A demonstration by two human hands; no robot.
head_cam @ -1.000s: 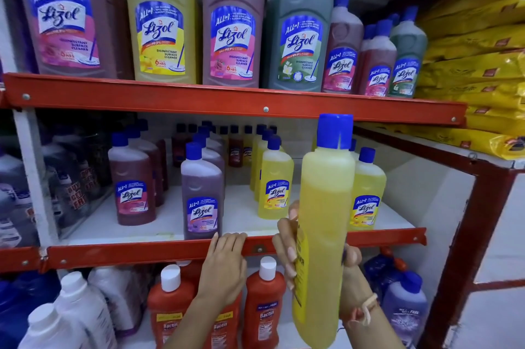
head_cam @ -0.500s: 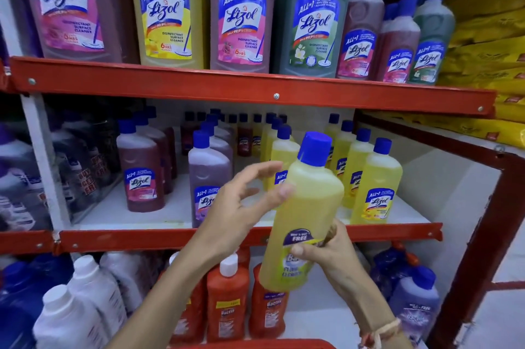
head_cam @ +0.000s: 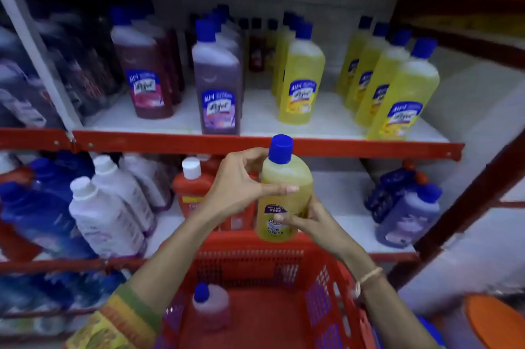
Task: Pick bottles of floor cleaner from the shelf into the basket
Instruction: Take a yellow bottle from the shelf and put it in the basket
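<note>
Both hands hold a yellow bottle (head_cam: 284, 195) upright in the air, just in front of the red front edge of the middle shelf (head_cam: 255, 144) and above the far rim of the red basket (head_cam: 250, 246). Its blue cap (head_cam: 280, 149) overlaps that shelf edge in the view, and its base hangs just over the basket's far rim.

The left hand (head_cam: 238, 186) comes in from the lower left, wrist bent, thumb laid across the bottle's shoulder and the curled fingers up near the neck; it is closed on the upper part of the bottle. The right hand (head_cam: 309, 220) reaches up from the lower right and clamps the lower part, fingertips pressed on the label. A thin band (head_cam: 369, 277) circles the right wrist, and a patterned green and yellow sleeve (head_cam: 119, 317) covers the left forearm near the bottom edge.

The basket is open at the top with mostly bare red floor; one pink bottle with a blue cap (head_cam: 210, 306) stands near its left wall, well apart from the held one.

On the middle shelf, a gap of bare white board lies between a single yellow bottle (head_cam: 302, 78) and a row of yellow bottles (head_cam: 397, 87) toward the right end. A purple bottle (head_cam: 218, 84) stands at the front edge and a dark red one (head_cam: 145, 73) is farther left. On the lower shelf, white bottles (head_cam: 108, 206) lean at the left, orange ones (head_cam: 193, 186) stand behind the left hand, and violet ones (head_cam: 406, 212) sit at the right end.
</note>
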